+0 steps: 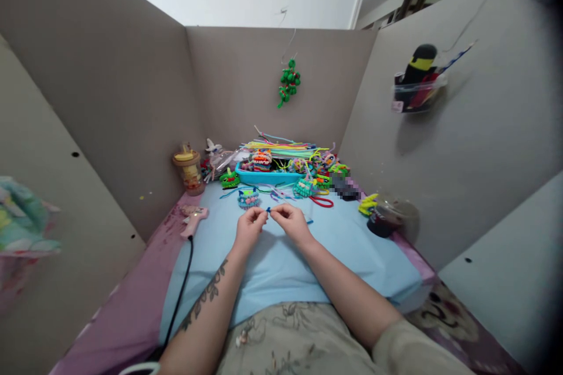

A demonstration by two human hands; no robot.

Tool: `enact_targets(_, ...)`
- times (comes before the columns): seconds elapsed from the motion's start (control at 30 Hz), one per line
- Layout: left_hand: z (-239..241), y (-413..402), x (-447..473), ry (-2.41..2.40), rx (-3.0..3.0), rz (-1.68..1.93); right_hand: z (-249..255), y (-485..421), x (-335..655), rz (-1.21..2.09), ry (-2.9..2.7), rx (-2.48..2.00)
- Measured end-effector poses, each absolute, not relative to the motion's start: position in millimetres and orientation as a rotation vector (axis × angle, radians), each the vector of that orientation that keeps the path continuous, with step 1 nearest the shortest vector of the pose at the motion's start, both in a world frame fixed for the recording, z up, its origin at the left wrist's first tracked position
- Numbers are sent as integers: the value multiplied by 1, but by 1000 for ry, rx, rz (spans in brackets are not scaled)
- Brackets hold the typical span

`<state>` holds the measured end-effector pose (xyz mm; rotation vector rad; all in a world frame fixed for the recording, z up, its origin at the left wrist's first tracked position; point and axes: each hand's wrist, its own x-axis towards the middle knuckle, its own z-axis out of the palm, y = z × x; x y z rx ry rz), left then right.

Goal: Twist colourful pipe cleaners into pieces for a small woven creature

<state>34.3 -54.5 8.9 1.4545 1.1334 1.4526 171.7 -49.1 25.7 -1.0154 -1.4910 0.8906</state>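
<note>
My left hand [251, 225] and my right hand [290, 221] meet over the blue cloth, fingertips nearly touching. Between them they pinch a small dark blue pipe cleaner piece [268, 210], bent or curled at the middle; most of it is hidden by the fingers. A short blue end [310, 221] shows beside my right hand, and I cannot tell whether it belongs to the same piece. Just beyond my left hand sits a fuzzy blue and pink figure [248, 198] with pointed ears. Farther right lie a teal figure [304, 187] and a red loop [322, 202].
A blue tray [272, 177] at the back holds figures and many coloured pipe cleaners [281, 146]. A pink glue gun [194, 221] lies left, its black cord running toward me. There is a drink cup [189, 171] back left and a dark jar [382, 222] at right. Partitions enclose the table.
</note>
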Motion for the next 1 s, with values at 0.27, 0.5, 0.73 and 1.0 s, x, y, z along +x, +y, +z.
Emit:
enact_targets(0.27, 6, -65, 38, 1433, 2009, 1563, 19, -51, 161, 1018, -1279, -1051)
enact_targets(0.5, 7, -62, 39, 1253, 1762, 1481, 18, -47, 164, 1057, -1221, -979)
enact_targets(0.73, 13, -59, 33, 818, 1114, 1034, 23, -37, 182, 1215, -1274, -957)
enact_targets(1.0, 13, -59, 26, 685, 987, 862, 28, -44, 181, 1297, -1413, -884)
